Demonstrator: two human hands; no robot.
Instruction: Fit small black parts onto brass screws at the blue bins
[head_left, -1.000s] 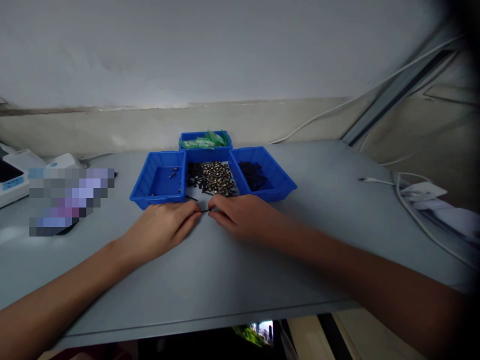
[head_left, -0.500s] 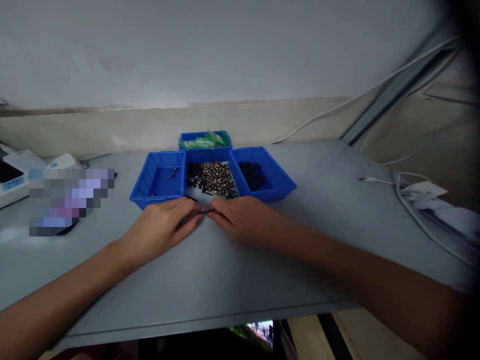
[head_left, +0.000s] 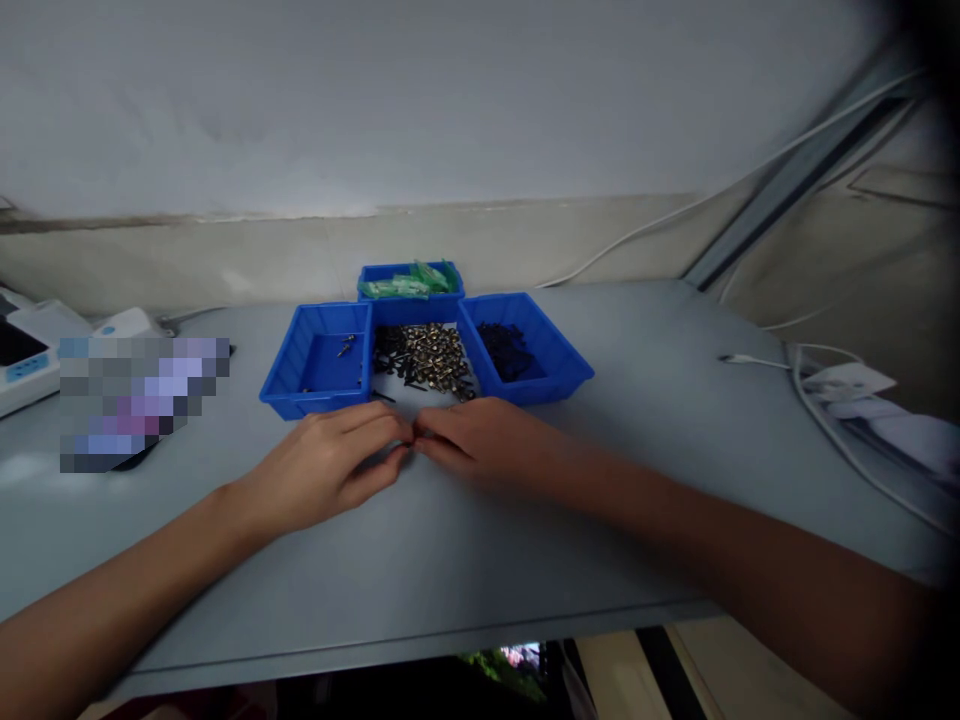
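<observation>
Over the grey table, my left hand (head_left: 337, 460) and my right hand (head_left: 480, 435) meet fingertip to fingertip, both pinched closed. A thin dark piece is between them, almost wholly hidden by the fingers, so its kind cannot be made out. Just beyond lies a heap of small metal parts (head_left: 435, 355), brass-coloured and shiny, with black screw-like pieces (head_left: 390, 350) mixed in at its left. One black piece (head_left: 383, 397) rests apart, close to my left fingers. The left blue bin (head_left: 315, 368) holds a few brass-coloured parts (head_left: 346, 345).
The right blue bin (head_left: 555, 370) contains black pieces (head_left: 506, 350). Green plastic bags (head_left: 412, 282) fill the back bin (head_left: 367, 272). A pixelated phone-like object (head_left: 150, 400) and a white device (head_left: 30, 370) lie left. White cables (head_left: 825, 430) run along the right side.
My fingertips have come together, covering the thin dark piece that showed between them. Both hands have shifted slightly toward me, uncovering the loose black piece near the left bin.
</observation>
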